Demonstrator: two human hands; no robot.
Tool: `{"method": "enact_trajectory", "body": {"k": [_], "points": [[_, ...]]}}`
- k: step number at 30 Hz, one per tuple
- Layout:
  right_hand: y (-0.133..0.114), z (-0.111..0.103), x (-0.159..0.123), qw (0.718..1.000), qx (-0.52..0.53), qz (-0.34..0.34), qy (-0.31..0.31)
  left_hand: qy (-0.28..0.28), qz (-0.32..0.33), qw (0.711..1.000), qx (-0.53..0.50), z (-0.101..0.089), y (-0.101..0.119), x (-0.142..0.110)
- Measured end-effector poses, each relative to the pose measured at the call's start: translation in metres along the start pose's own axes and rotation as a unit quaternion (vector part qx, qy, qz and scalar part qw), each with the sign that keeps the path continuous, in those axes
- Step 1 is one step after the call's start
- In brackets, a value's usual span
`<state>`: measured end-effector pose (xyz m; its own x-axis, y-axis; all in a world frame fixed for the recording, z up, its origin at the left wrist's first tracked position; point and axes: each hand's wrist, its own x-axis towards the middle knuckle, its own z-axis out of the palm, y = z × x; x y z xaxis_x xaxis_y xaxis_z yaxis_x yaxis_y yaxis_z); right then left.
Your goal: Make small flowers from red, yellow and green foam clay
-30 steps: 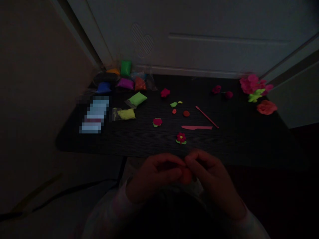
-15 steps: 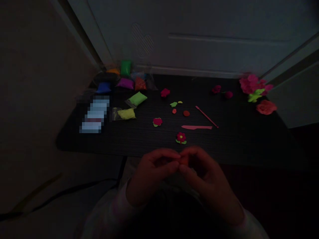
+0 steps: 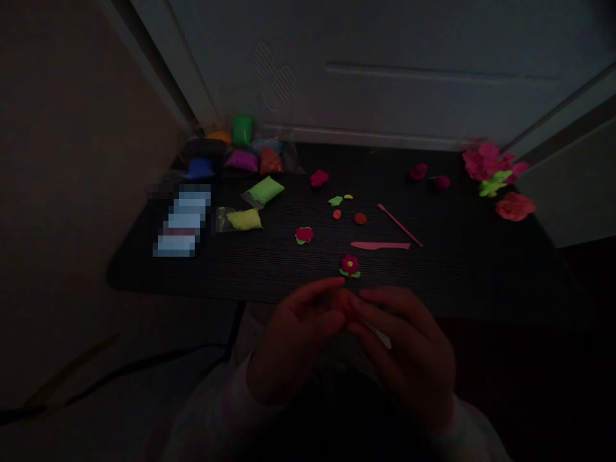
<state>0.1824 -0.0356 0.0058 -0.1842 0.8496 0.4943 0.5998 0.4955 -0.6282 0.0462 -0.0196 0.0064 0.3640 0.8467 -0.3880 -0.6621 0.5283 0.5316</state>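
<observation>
Between the fingertips of my left hand (image 3: 301,333) and my right hand (image 3: 407,343) is a lump of red modelling clay (image 3: 343,303), pinched from both sides just off the table's front edge. Fingers cover part of it. Just beyond my hands lies a small clay flower (image 3: 350,264) with red petals, a yellow centre and green leaves. Farther off are a pink clay knife (image 3: 380,246) and a thin pink modelling stick (image 3: 400,226). A red clay disc (image 3: 360,219), a small red piece (image 3: 337,214) and a green piece (image 3: 335,201) lie near them.
The dark table (image 3: 481,269) stands against a pale door. At left are a blurred pale rectangle (image 3: 185,221), bags of yellow clay (image 3: 244,220) and green clay (image 3: 265,191), with several more coloured packs behind. Pink flowers (image 3: 488,162) sit at the far right corner.
My right hand has turned, its fingers now lying over the clay's right side. My left fingers have spread a little, and more of the clay shows. Things on the table have stayed put.
</observation>
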Motion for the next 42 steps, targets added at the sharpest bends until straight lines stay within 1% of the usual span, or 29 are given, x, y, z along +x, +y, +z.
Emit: {"method": "enact_trajectory", "body": {"k": [4,7,10,13,19,22,26,29,32,35,37,39,42], "points": [[0.004,-0.005,-0.001,0.998,-0.044,-0.050,0.003,0.004,-0.001,1.000,0.004,-0.001,0.000,0.000],[0.009,-0.008,-0.001,0.993,-0.074,-0.095,-0.010,-0.008,0.006,1.000,-0.004,0.000,-0.002,-0.001],[0.013,-0.012,0.002,0.986,-0.084,-0.146,-0.019,-0.014,0.007,1.000,-0.006,0.002,-0.003,-0.001],[0.012,-0.015,0.007,0.981,-0.079,-0.174,-0.009,-0.022,0.009,1.000,-0.006,0.002,-0.004,-0.001],[0.006,-0.015,0.010,0.982,-0.102,-0.156,0.012,-0.050,0.007,0.999,0.006,0.001,-0.003,-0.001],[0.004,-0.014,0.012,0.982,-0.096,-0.162,0.017,-0.063,0.030,0.997,0.015,0.001,-0.003,-0.001],[0.004,-0.015,0.013,0.982,-0.076,-0.170,0.014,-0.073,0.047,0.996,0.032,0.001,-0.003,-0.002],[0.004,-0.018,0.010,0.987,-0.044,-0.154,0.014,-0.076,0.059,0.994,0.049,-0.001,-0.004,-0.003],[0.005,-0.019,0.005,0.993,0.000,-0.121,0.018,-0.089,0.067,0.992,0.060,-0.003,-0.004,-0.004],[0.003,-0.020,0.004,0.996,0.014,-0.090,-0.002,-0.093,0.095,0.988,0.083,-0.004,-0.001,-0.005],[0.002,-0.021,0.006,0.995,0.020,-0.091,-0.024,-0.097,0.111,0.984,0.100,-0.003,0.001,-0.005],[0.000,-0.023,0.008,0.994,0.032,-0.096,-0.034,-0.103,0.111,0.983,0.107,-0.001,0.003,-0.006],[-0.002,-0.024,0.010,0.994,0.048,-0.092,-0.032,-0.103,0.111,0.982,0.112,0.001,0.005,-0.006]]}}
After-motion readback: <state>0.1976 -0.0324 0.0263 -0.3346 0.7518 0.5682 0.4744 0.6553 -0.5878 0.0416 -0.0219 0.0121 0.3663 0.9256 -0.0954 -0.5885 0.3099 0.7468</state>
